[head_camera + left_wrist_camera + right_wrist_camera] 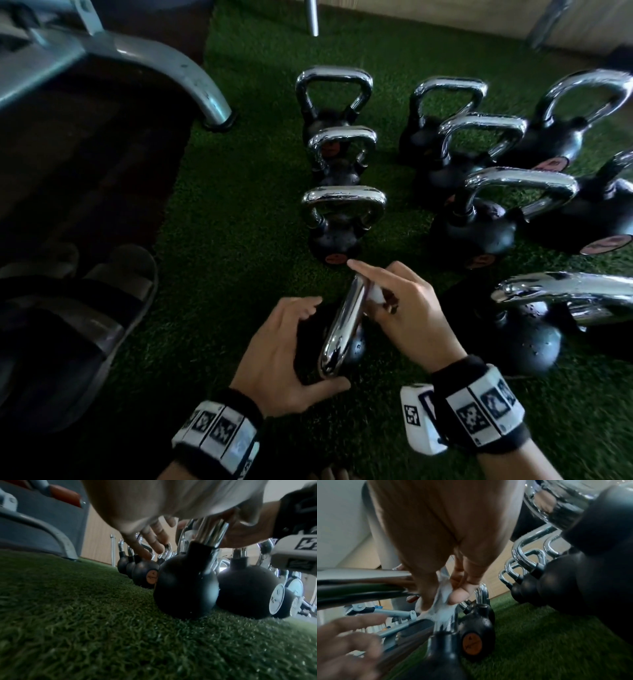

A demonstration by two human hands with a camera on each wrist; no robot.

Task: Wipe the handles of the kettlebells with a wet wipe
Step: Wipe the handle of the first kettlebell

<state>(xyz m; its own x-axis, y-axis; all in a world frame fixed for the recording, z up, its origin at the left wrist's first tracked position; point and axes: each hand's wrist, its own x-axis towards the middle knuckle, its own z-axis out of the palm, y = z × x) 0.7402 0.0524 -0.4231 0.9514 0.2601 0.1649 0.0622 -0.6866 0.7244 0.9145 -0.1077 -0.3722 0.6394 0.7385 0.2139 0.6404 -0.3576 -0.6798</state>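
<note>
The nearest black kettlebell [356,346] stands on green turf with its chrome handle [342,325] running away from me. My right hand [400,308] pinches a white wet wipe [375,294] against the far right side of that handle, index finger stretched forward. The right wrist view shows the wipe [443,601] crumpled between thumb and fingers at the handle's bend. My left hand [291,353] cups the left of the kettlebell with spread, relaxed fingers, thumb by the handle's near end. In the left wrist view its fingers [154,536] are straight and apart beside the kettlebell [185,585].
Several more chrome-handled kettlebells stand in a row ahead [342,219] and in rows to the right [496,219]. A grey machine frame [164,65] and dark sandals [85,308] sit on the left. Open turf [233,212] lies between them.
</note>
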